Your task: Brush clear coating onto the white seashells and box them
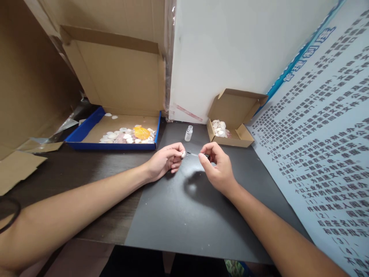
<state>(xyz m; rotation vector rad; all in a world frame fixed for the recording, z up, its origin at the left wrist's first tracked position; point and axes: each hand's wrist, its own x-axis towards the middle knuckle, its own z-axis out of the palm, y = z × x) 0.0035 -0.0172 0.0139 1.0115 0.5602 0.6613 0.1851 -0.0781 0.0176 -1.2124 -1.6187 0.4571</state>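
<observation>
My left hand (167,161) pinches a small pale shell (183,154) between thumb and fingertips, above the dark grey mat. Facing it, my right hand (217,165) grips a small bottle-cap brush (193,154) by its black cap, which the fingers mostly cover. The brush's dark tip points left and lies close to the shell; whether they touch I cannot tell. Just beyond both hands stands a small clear glass bottle (188,134) with a white label, upright and uncapped.
A blue-edged cardboard box (115,146) at the back left holds several white shells and an orange shell (142,133). At the back right, an open small carton (230,141) contains more white shells (219,129). A poster (323,127) with printed text borders the right side.
</observation>
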